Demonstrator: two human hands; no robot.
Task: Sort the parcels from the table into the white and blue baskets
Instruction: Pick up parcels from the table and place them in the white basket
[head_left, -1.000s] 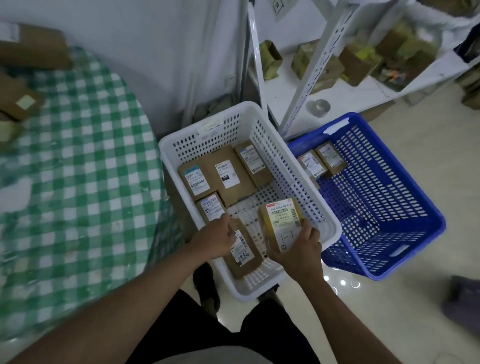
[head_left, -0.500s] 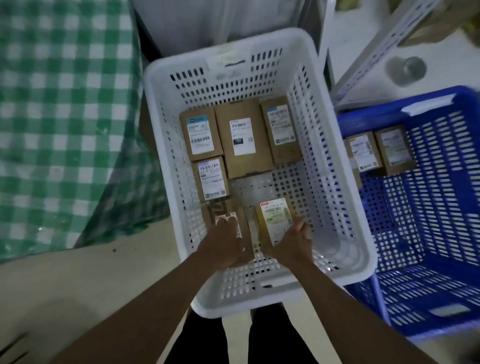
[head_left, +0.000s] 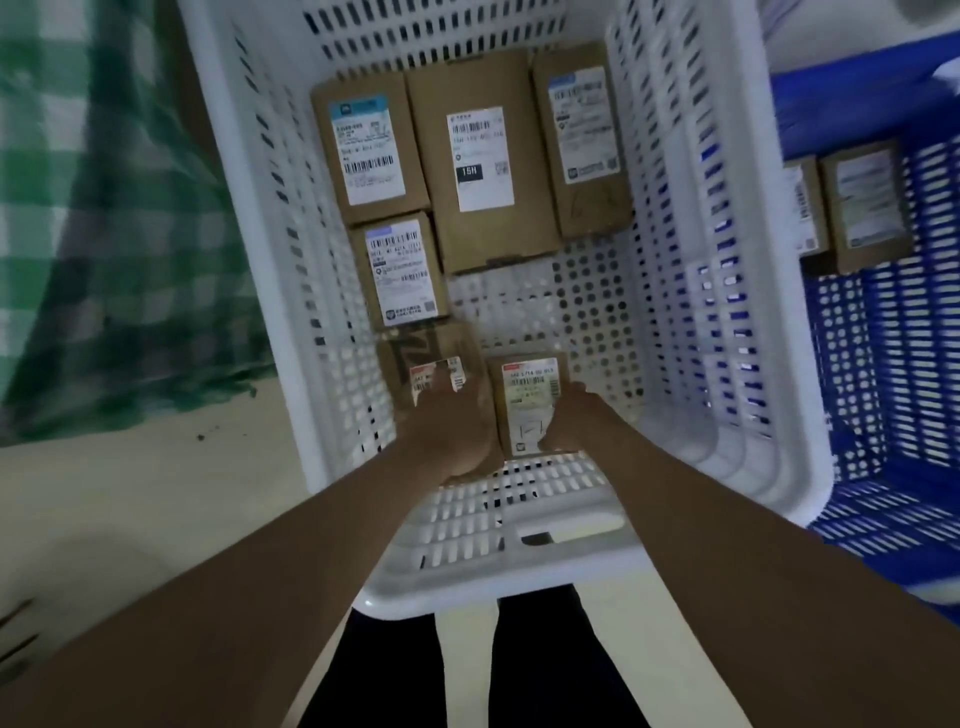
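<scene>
Seen from the head camera, both hands reach down into the white basket (head_left: 717, 291), each on a small cardboard parcel near its close end. The left hand (head_left: 452, 436) lies over the left parcel (head_left: 431, 358), its fingers curled onto the top and covering much of the label; motion blur hides how firmly it grips. The right hand (head_left: 576, 421) holds the right parcel (head_left: 527, 400) by its right edge, thumb and fingers wrapped at the side and lower corner, the white label facing up. The two parcels sit just beside each other on the basket's perforated floor.

Farther in, four more labelled boxes fill the far end of the white basket: a large box (head_left: 483, 161) in the middle, one box (head_left: 366, 148) to its left, a tall one (head_left: 584, 135) to its right, and a smaller box (head_left: 400, 273) in front of the left one, just beyond the left parcel. Bare floor of the basket shows between the large box and the right parcel.

To the right, touching the white basket's side, stands the blue basket (head_left: 893, 395), with two labelled boxes (head_left: 862, 202) at its far end. A green checked tablecloth (head_left: 104, 208) hangs at left above a pale floor (head_left: 156, 493). Dark trousers show below the basket's near rim.
</scene>
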